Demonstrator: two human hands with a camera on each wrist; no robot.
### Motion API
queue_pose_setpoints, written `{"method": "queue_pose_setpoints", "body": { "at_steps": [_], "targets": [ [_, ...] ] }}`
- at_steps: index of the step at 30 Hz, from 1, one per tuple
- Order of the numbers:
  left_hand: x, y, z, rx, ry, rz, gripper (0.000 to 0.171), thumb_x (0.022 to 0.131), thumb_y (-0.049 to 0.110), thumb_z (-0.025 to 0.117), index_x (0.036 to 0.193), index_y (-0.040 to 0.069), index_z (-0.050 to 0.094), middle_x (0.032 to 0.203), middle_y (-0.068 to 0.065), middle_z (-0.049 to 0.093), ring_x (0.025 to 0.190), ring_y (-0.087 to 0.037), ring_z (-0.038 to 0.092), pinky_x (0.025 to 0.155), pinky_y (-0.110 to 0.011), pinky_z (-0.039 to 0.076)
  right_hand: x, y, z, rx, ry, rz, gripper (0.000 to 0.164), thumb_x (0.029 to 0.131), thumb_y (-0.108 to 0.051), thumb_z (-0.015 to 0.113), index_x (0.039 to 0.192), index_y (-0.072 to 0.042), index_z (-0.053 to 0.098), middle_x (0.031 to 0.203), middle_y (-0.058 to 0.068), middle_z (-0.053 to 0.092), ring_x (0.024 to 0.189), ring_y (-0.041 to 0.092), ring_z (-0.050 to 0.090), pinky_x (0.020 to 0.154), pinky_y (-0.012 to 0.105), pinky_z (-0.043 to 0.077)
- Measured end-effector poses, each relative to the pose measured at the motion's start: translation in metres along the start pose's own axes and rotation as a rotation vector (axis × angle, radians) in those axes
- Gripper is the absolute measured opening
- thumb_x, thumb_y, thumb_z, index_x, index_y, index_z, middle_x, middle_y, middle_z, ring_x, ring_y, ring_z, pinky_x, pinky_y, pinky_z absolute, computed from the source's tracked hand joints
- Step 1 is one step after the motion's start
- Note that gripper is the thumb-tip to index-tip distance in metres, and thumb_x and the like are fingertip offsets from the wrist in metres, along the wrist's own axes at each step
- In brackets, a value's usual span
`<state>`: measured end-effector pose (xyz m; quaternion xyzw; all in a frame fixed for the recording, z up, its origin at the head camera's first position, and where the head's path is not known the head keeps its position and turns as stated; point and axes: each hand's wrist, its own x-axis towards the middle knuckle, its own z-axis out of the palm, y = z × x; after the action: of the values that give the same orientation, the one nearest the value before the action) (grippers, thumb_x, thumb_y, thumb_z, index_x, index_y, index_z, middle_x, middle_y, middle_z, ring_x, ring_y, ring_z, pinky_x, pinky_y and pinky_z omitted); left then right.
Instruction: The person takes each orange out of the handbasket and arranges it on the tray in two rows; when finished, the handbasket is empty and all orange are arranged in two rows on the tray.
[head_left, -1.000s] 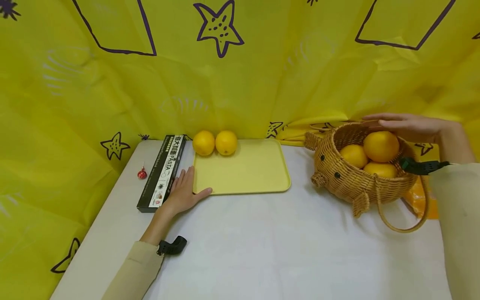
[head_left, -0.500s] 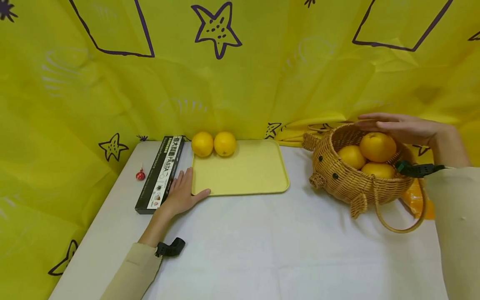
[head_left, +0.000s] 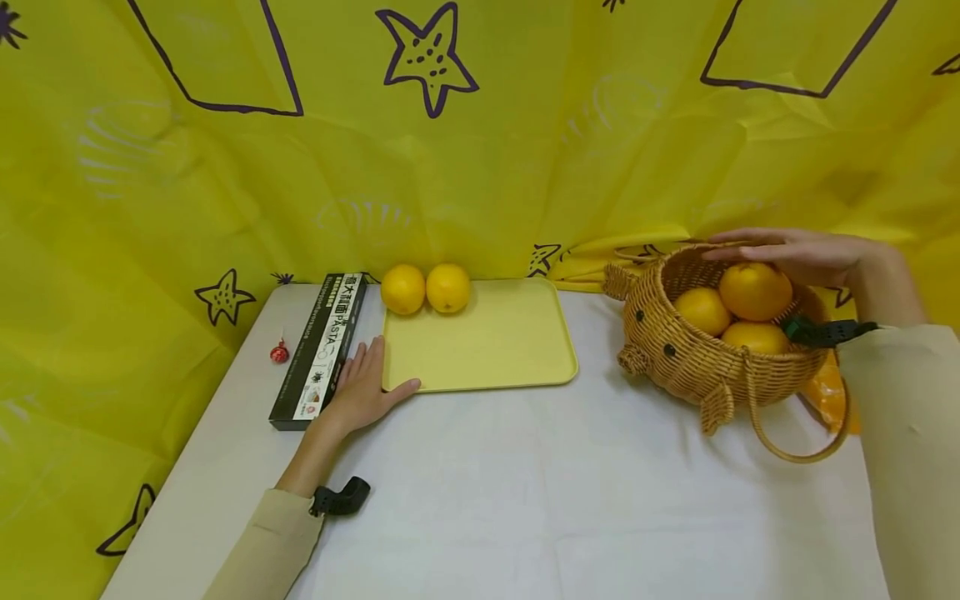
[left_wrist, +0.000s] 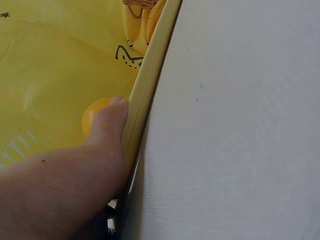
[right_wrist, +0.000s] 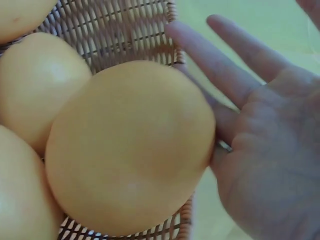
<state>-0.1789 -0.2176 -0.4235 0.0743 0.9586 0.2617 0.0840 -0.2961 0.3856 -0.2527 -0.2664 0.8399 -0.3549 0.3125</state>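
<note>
My left hand [head_left: 363,392] lies at the near left corner of a pale yellow tray [head_left: 487,346]. Its fingers run along the tray's left side, beside a pasta box [head_left: 318,354], and the thumb reaches along the front edge. Two oranges [head_left: 403,289] sit side by side at the tray's far left corner. At the right stands a pig-shaped wicker basket [head_left: 675,383] with several oranges [right_wrist: 130,150] inside. My right hand [head_left: 813,252] is stretched out at the basket's far rim, fingers extended, right beside the largest-looking orange in the right wrist view.
A small red ball-shaped item [head_left: 279,352] lies left of the pasta box. The basket's handle [head_left: 802,458] hangs down over the table toward me. Behind the basket an orange packet [head_left: 828,396] partly shows. A yellow patterned cloth [head_left: 480,167] rises along the table's back and left edges.
My right hand has shifted slightly left along the basket's far rim. The left hand, tray and oranges keep their places; the whole head view has drifted a little.
</note>
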Motion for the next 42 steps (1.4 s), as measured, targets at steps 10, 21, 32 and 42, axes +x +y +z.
{"method": "queue_pose_setpoints", "body": {
  "at_steps": [10, 21, 32, 42],
  "targets": [
    [0.002, 0.004, 0.001, 0.003, -0.008, -0.007, 0.105, 0.092, 0.059, 0.053, 0.154, -0.003, -0.004, 0.163, -0.022, -0.004, 0.15, -0.041, -0.009, 0.121, -0.059, -0.004, -0.006, 0.004, -0.012, -0.104, -0.03, 0.157, 0.053, 0.107, -0.023, 0.027, 0.157, -0.012, 0.012, 0.134, -0.039, 0.037, 0.114, -0.025, 0.038, 0.102, 0.06, 0.04],
    [0.002, 0.001, 0.0, 0.008, -0.005, -0.003, 0.105, 0.091, 0.059, 0.053, 0.154, -0.003, -0.004, 0.163, -0.022, -0.004, 0.15, -0.041, -0.007, 0.121, -0.059, -0.003, -0.011, 0.013, -0.011, -0.011, -0.021, 0.078, 0.052, 0.107, -0.015, 0.025, 0.157, -0.013, 0.01, 0.137, -0.036, 0.041, 0.118, -0.022, 0.04, 0.087, 0.013, 0.043],
    [0.002, 0.002, 0.001, 0.011, -0.009, -0.015, 0.105, 0.091, 0.06, 0.053, 0.154, -0.003, -0.004, 0.162, -0.023, -0.004, 0.15, -0.041, -0.008, 0.121, -0.059, -0.004, 0.0, 0.019, -0.001, 0.037, -0.161, 0.222, 0.054, 0.107, -0.023, 0.031, 0.157, -0.021, 0.013, 0.152, -0.018, 0.025, 0.115, -0.021, 0.042, 0.094, 0.028, 0.047],
    [0.001, 0.001, 0.001, 0.017, -0.008, -0.015, 0.105, 0.092, 0.06, 0.052, 0.153, -0.004, -0.004, 0.162, -0.023, -0.005, 0.15, -0.042, -0.008, 0.12, -0.06, -0.004, 0.008, 0.007, 0.007, -0.019, -0.194, 0.297, 0.062, 0.105, -0.027, 0.039, 0.156, -0.006, 0.011, 0.159, 0.03, 0.004, 0.137, 0.04, 0.038, 0.099, 0.049, 0.05]
  ]
}}
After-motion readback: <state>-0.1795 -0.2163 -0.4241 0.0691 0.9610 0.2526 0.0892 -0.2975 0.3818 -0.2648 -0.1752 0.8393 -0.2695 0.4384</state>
